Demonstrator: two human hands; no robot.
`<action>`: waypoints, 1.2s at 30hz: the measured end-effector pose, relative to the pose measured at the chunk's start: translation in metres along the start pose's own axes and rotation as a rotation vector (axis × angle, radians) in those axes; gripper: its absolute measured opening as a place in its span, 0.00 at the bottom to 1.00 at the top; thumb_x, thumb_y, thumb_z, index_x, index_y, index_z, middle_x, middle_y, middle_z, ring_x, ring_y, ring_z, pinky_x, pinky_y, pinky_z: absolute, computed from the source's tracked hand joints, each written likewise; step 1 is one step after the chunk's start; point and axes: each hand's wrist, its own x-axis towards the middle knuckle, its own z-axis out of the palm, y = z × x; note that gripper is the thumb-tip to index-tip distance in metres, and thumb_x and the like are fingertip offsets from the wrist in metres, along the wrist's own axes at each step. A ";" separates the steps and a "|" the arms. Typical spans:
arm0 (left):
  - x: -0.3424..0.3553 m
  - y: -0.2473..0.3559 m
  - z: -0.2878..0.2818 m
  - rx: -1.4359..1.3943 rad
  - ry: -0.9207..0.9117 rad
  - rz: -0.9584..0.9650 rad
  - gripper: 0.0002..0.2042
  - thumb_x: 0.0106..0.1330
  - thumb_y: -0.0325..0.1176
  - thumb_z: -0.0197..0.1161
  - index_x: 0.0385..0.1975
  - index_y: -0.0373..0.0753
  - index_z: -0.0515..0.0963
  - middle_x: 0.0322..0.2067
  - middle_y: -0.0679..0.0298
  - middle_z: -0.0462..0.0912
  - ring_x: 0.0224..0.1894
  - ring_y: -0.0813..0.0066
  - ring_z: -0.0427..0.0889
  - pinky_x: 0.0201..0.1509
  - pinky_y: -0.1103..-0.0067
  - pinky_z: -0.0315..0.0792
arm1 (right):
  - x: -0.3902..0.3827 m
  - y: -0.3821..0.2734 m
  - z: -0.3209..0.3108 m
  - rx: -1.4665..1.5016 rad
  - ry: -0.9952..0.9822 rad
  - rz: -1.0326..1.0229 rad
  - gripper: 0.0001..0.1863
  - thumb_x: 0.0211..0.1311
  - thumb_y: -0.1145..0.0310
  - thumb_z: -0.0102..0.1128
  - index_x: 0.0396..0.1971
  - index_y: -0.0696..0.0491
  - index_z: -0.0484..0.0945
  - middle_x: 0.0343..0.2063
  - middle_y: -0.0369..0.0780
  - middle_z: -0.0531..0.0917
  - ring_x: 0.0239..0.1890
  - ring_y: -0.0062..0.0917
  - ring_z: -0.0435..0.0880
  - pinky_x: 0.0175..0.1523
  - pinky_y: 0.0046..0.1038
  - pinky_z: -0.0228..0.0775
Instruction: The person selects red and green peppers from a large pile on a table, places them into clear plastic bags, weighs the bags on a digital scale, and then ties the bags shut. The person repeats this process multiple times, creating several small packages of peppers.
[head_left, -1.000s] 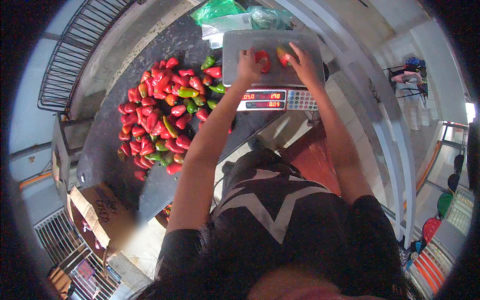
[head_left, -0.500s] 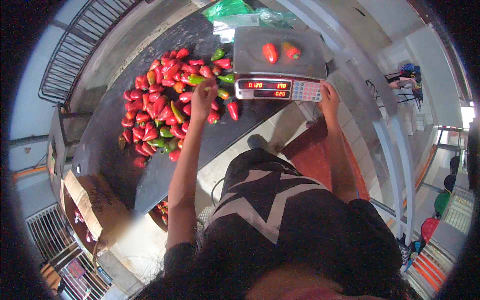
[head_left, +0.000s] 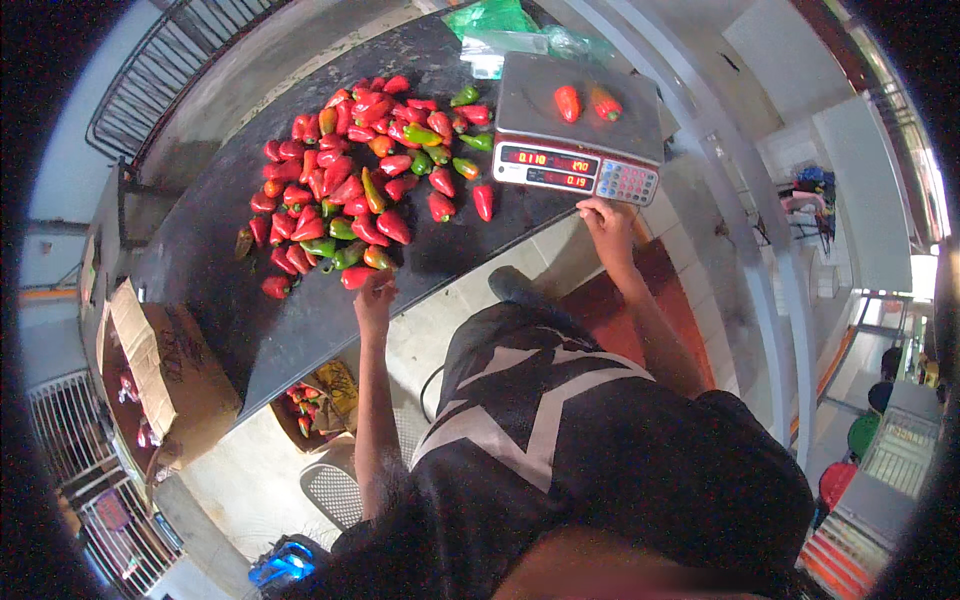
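Since the frame half a second ago, the person's left hand (head_left: 375,288) has gone from the scale side of the pepper pile (head_left: 335,185) to its near edge, and the right hand (head_left: 607,220) from the scale's right corner to beneath its front edge. Both peppers on the scale stay put.

At the left hand, the fingers are bent beside a red pepper (head_left: 356,277) at 10 o'clock, partly hidden, its long axis roughly 9 to 3. I cannot tell whether they grip it. This hand is by far the nearer one; the right is well away, towards 2 o'clock. The right hand's fingers look half curled, with nothing visible in them; whether they touch the scale (head_left: 517,88) is unclear.

Between the hands lies a loose red pepper (head_left: 484,202), long axis near 12 to 6. From the right hand, a red pepper on the pan (head_left: 567,103) is at 11 o'clock and a red-green pepper (head_left: 606,104) at 12.

Farther out on the black desk (head_left: 290,330), green plastic (head_left: 490,18) sits at 12 o'clock. The scale has red lit digits and a keypad (head_left: 627,184); dark handwriting marks a cardboard box (head_left: 200,415) at 8 o'clock.
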 end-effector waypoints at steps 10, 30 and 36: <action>0.006 0.039 0.051 0.008 0.157 -0.043 0.14 0.62 0.26 0.61 0.47 0.35 0.77 0.40 0.63 0.83 0.38 0.79 0.80 0.43 0.79 0.75 | 0.155 -0.019 0.005 -0.489 0.127 -0.420 0.21 0.56 0.72 0.60 0.52 0.50 0.74 0.49 0.46 0.73 0.51 0.43 0.73 0.54 0.39 0.67; 0.036 0.065 0.026 -0.015 0.594 -0.005 0.09 0.62 0.27 0.60 0.41 0.34 0.79 0.36 0.59 0.83 0.36 0.74 0.81 0.42 0.77 0.75 | 0.223 -0.046 0.063 -0.080 -0.237 -0.450 0.24 0.47 0.79 0.62 0.47 0.47 0.76 0.49 0.44 0.71 0.51 0.40 0.72 0.58 0.37 0.65; 0.124 0.080 -0.067 0.523 0.704 0.217 0.13 0.58 0.29 0.62 0.43 0.39 0.78 0.35 0.56 0.80 0.35 0.59 0.81 0.42 0.68 0.74 | 0.161 -0.081 0.149 0.017 -0.581 -0.571 0.27 0.44 0.82 0.63 0.49 0.48 0.76 0.51 0.47 0.69 0.55 0.43 0.71 0.59 0.38 0.66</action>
